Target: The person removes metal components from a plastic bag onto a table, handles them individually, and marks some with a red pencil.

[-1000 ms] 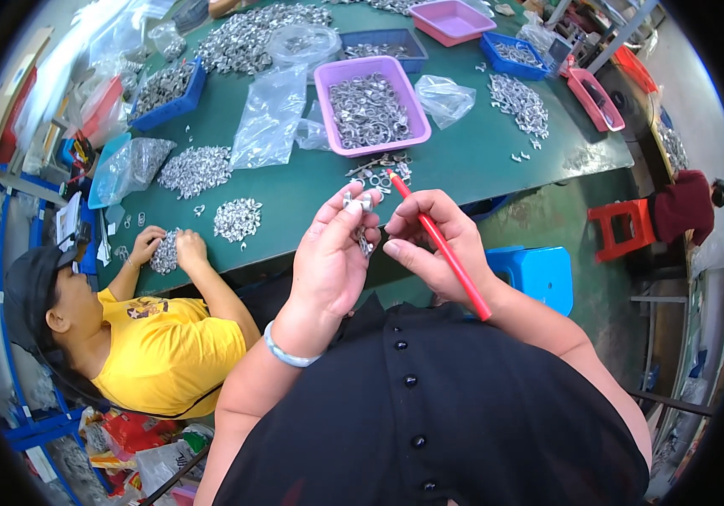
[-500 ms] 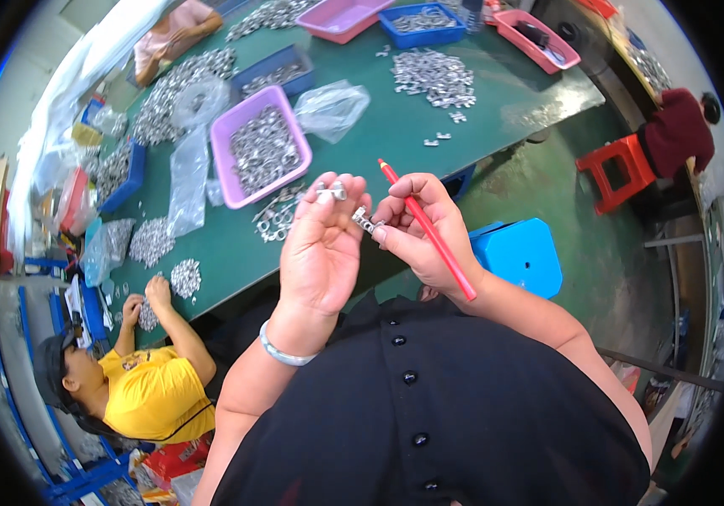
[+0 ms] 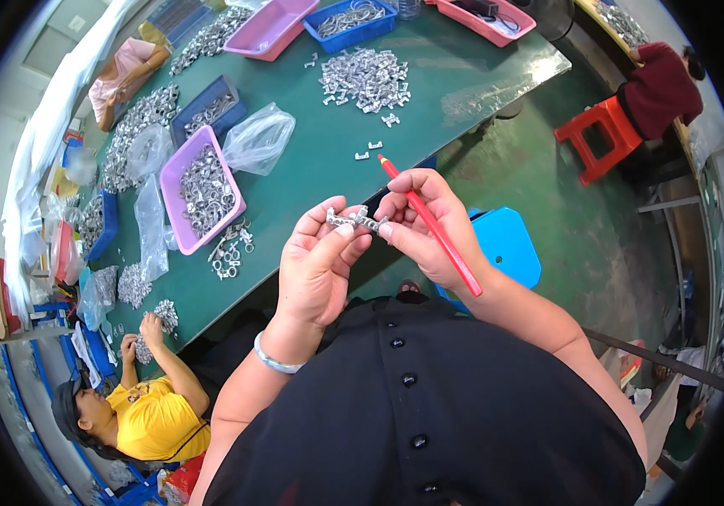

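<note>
Between the thumb and fingers of my left hand (image 3: 313,266) is a small silvery metal fitting (image 3: 338,219). My right hand (image 3: 417,242) pinches a second metal fitting (image 3: 370,221) in its fingertips. The two fittings meet or overlap in front of me; whether they are joined I cannot tell. A red pencil (image 3: 438,229) also rests in my right hand, slanting between thumb and fingers with its tip pointing up and away. Both hands are held in the air just off the near edge of the green table (image 3: 311,181).
A purple bin (image 3: 170,192) of metal parts stands on the table, beside a few loose rings (image 3: 229,253). Farther off lies a pile of fittings (image 3: 365,80). A blue stool (image 3: 505,246) is at my right. A co-worker in yellow (image 3: 155,417) works at my left.
My left thumb has closed over the fitting that lay on its upturned fingers. The two hands have come together, bringing the fittings into contact or overlap. The table has shifted left in view.
</note>
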### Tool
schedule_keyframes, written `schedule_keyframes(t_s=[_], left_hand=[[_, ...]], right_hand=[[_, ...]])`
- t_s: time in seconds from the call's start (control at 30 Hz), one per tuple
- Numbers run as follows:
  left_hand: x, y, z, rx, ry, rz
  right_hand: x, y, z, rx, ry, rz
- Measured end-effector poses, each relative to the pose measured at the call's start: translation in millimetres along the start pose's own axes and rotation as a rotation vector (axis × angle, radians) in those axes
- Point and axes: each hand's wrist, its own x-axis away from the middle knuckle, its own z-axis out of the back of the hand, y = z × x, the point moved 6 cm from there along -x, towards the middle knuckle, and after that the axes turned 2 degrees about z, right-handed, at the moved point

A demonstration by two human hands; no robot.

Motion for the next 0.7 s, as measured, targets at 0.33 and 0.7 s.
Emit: schedule_keyframes(t_s=[0.33, 0.7], left_hand=[[-47, -8, -4, 0.253, -0.147, 0.182], [-104, 50, 17, 0.08, -0.204, 0.065]], right_hand=[[-21, -27, -8, 0.926, -0.092, 0.845], [-94, 13, -11, 0.395, 0.044, 0.435]])
